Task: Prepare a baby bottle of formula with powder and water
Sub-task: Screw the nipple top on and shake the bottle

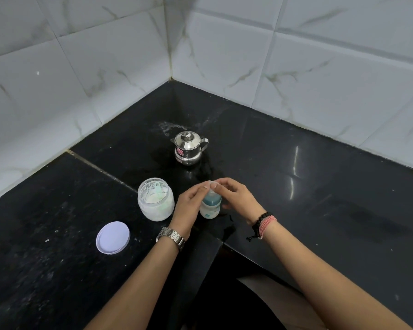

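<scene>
A small baby bottle with a teal collar stands upright on the black counter. Its clear cap sits over the top, pinched from both sides by the fingertips of my left hand and my right hand. Left of the bottle stands an open clear jar of white powder with a pale green scoop inside. The jar's white lid lies flat at the front left. A small lidded steel pot stands behind the bottle.
White marble-look tiled walls meet in a corner behind the pot. Spilled white powder marks the counter near the corner and at the left. The counter has an inner front edge just below the bottle.
</scene>
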